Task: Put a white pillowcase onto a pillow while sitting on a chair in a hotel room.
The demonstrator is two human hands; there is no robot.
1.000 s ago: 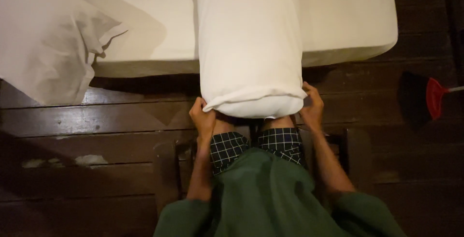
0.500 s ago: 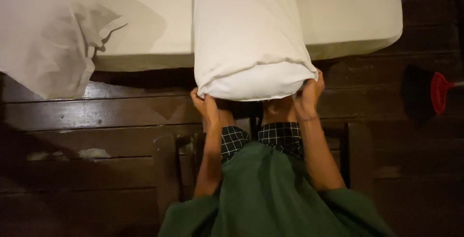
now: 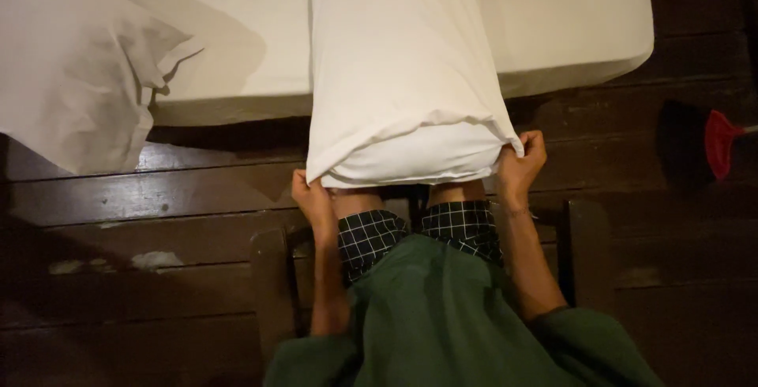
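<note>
A long white pillow in a white pillowcase (image 3: 403, 79) rests on my knees and reaches up over the white mattress (image 3: 568, 31). My left hand (image 3: 312, 197) grips the lower left corner of the pillowcase's open end. On the other side, my right hand (image 3: 521, 164) pinches the lower right corner. The pillow's end shows inside the opening, between my two hands. I sit on a dark wooden chair (image 3: 272, 292), wearing a green top and checked shorts.
A loose white sheet (image 3: 75, 79) hangs off the mattress at the left onto the dark wooden plank floor (image 3: 158, 205). A red round object (image 3: 720, 142) on a handle lies at the right edge.
Both hands have pulled the pillowcase's open end up along the pillow, and more of the pillow's end shows in the opening. My right hand has risen higher than the left.
</note>
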